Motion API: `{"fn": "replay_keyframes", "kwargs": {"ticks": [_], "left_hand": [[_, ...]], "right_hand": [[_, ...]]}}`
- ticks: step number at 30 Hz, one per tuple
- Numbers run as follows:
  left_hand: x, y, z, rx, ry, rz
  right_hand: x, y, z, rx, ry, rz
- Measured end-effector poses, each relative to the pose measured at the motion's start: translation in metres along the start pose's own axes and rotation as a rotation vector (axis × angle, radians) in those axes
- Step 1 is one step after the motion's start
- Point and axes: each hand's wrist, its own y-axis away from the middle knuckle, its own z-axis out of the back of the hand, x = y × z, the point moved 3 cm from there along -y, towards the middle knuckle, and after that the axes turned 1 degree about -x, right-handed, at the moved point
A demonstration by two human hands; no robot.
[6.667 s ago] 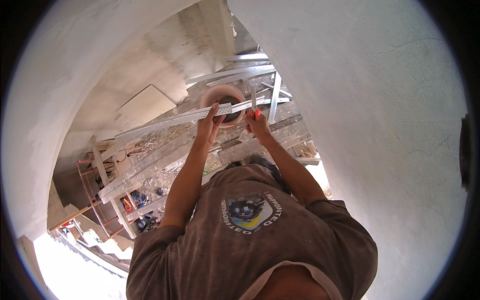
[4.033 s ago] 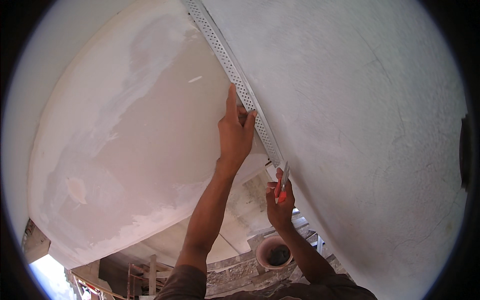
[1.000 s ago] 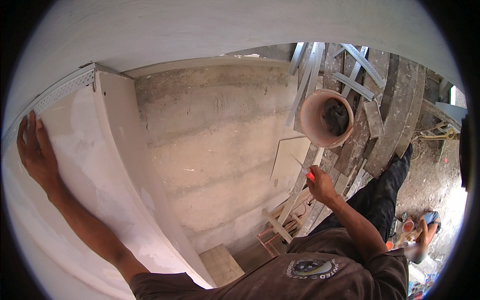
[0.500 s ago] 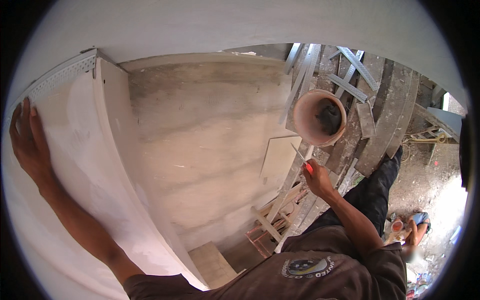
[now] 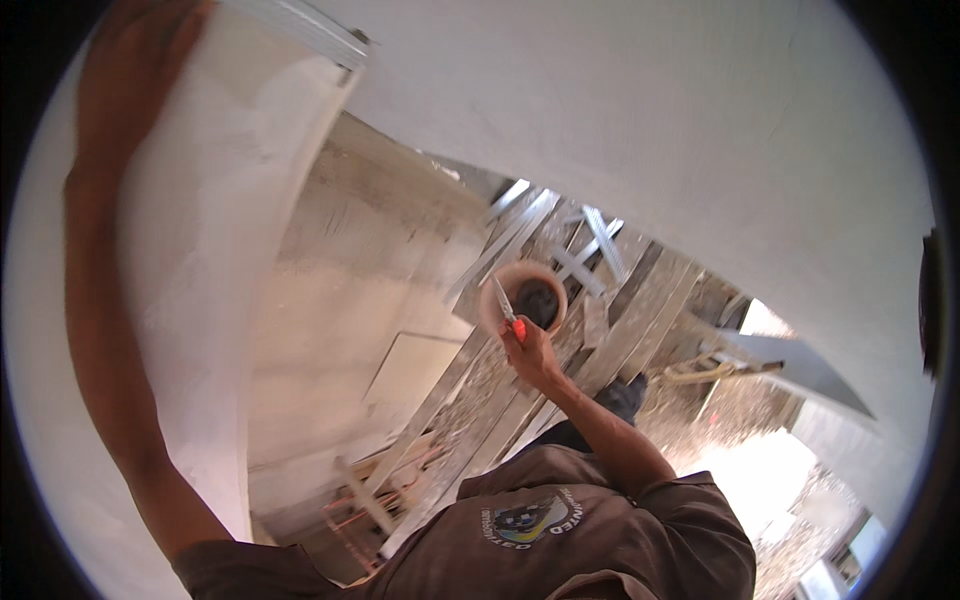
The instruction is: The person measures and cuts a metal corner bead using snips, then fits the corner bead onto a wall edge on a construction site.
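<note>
My left hand (image 5: pixel 145 45) lies against the pale board (image 5: pixel 240 140) at upper left, fingers stretched upward, its tips blurred and cut off by the picture's edge. Beside it, a perforated metal strip (image 5: pixel 310 30) runs along the board's top edge. A red-handled tool with a narrow pointed metal blade (image 5: pixel 504 302) sits in my right hand (image 5: pixel 532 355), closed round the handle. From my viewpoint that blade overlaps a pinkish bucket (image 5: pixel 532 272) with a dark mass inside; whether they touch cannot be told.
Below, worn planks (image 5: pixel 640 310) carry the bucket and several metal profiles (image 5: pixel 605 240). A pale rectangular panel (image 5: pixel 415 370) leans by the wall (image 5: pixel 350 270). Overhead, a smooth white surface (image 5: pixel 680 120) spans the upper right. Wooden pieces (image 5: pixel 365 495) stand low down.
My view has swung, shifting the bucket and planks leftward. My left hand appears higher in view, near the top edge. The tool in my right hand now overlaps the bucket.
</note>
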Motion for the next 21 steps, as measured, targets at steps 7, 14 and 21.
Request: {"fn": "replay_keyframes", "kwargs": {"ticks": [7, 14, 21], "left_hand": [[0.000, 0.007, 0.012, 0.209, 0.071, 0.314], [0.003, 0.007, 0.007, 0.146, 0.138, 0.293], [0.008, 0.007, 0.009, 0.089, 0.147, 0.290]], "right_hand": [[0.153, -0.066, 0.030, 0.044, -0.041, 0.294], [0.266, -0.103, 0.023, 0.109, -0.091, 0.360], [0.307, -0.123, 0.018, 0.176, -0.200, 0.435]]}}
